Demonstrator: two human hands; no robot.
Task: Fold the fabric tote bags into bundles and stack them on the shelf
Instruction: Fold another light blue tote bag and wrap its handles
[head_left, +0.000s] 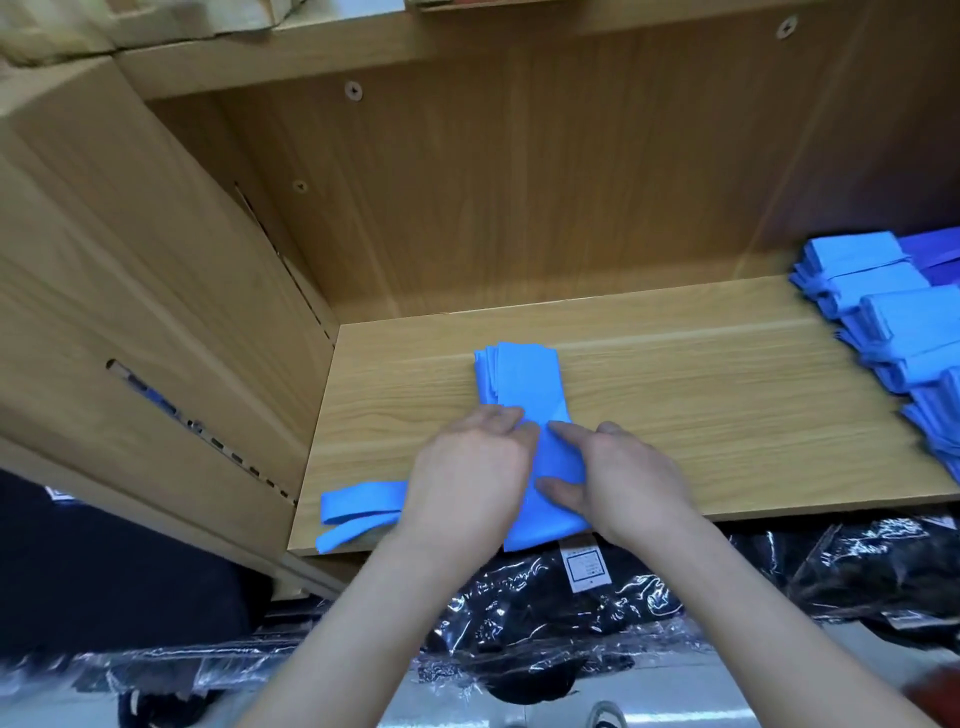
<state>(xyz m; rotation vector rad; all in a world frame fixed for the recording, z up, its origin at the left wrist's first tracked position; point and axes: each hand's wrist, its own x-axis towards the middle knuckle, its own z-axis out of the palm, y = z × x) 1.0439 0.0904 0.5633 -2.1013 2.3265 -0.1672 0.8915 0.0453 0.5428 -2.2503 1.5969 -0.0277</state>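
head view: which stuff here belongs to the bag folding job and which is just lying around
In the job: blue tote bag, held by left hand and right hand; its loose straps; folded blue bundles; wooden shelf.
Lying about: black goods in clear plastic wrap under the shelf.

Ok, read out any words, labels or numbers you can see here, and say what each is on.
Nothing readable.
Too small and blurred: print on the white rectangular sticker on the black plastic-wrapped package below the light wooden shelf.
No print visible on the blue fabric tote bag or the stacked blue fabric bundles.
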